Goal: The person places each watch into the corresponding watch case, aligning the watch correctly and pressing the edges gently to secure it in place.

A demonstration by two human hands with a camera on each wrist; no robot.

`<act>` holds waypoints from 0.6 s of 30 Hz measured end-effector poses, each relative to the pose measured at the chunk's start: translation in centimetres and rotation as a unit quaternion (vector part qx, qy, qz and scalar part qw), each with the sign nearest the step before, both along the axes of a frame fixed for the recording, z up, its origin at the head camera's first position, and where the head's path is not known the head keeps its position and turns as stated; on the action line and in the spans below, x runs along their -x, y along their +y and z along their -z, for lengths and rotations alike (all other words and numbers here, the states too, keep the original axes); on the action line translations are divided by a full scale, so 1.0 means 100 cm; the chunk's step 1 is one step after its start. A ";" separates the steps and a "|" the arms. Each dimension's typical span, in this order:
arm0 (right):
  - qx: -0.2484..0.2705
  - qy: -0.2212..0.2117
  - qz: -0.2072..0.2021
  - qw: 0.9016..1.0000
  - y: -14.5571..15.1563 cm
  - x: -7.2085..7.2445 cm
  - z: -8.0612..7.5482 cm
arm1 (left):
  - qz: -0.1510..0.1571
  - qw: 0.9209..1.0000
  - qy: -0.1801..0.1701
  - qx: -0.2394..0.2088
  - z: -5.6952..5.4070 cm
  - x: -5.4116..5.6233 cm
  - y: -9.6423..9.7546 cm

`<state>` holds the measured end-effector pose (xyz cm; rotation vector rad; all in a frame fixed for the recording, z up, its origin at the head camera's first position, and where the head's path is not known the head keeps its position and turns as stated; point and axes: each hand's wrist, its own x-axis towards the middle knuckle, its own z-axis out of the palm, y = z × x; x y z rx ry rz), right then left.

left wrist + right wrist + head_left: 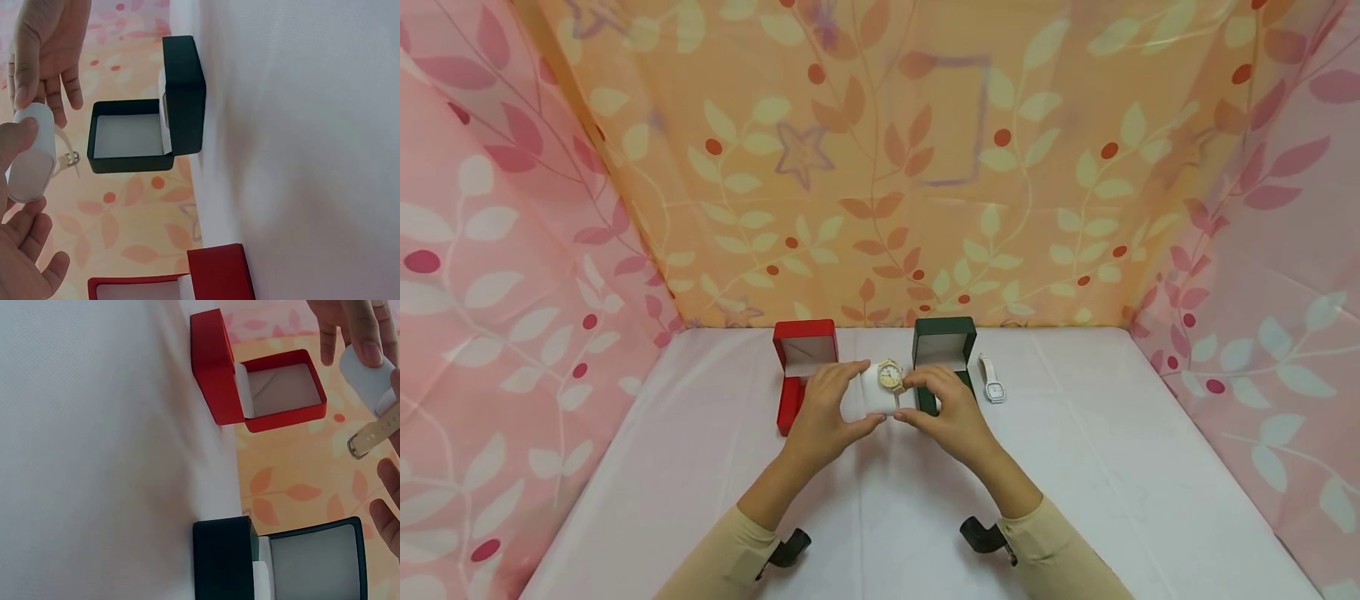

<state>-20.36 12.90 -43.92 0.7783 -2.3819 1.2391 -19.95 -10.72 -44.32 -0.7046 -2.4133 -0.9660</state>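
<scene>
A white watch cushion (872,393) is held up between both hands over the table, its ends showing in the left wrist view. My left hand (820,417) grips it, thumb at the near side and fingers at the far side. Against it lies a gold-rimmed wristwatch (891,375) with a pale dial. My right hand (957,421) pinches the watch's strap on the right side. In the right wrist view, the cream strap (378,434) sticks out loose, its buckle (355,447) at the end. Its buckle end also hangs beside the cushion (34,159) in the left wrist view.
Behind my left hand stands an open red box (805,330), and behind my right hand an open dark green box (944,327). A white watch (995,390) lies right of the green box. Patterned cloth (880,167) walls the white table (1075,467) behind and at both sides.
</scene>
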 end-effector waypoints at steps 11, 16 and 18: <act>0.015 0.000 0.006 1.000 -0.001 -0.006 0.005 | -0.011 1.000 0.003 -0.013 0.005 -0.008 0.004; 0.020 0.011 0.003 1.000 0.000 -0.009 0.008 | -0.011 1.000 -0.014 -0.021 0.004 -0.013 0.006; 0.023 0.015 -0.001 1.000 0.001 -0.011 0.009 | -0.008 1.000 -0.019 -0.020 0.004 -0.016 0.006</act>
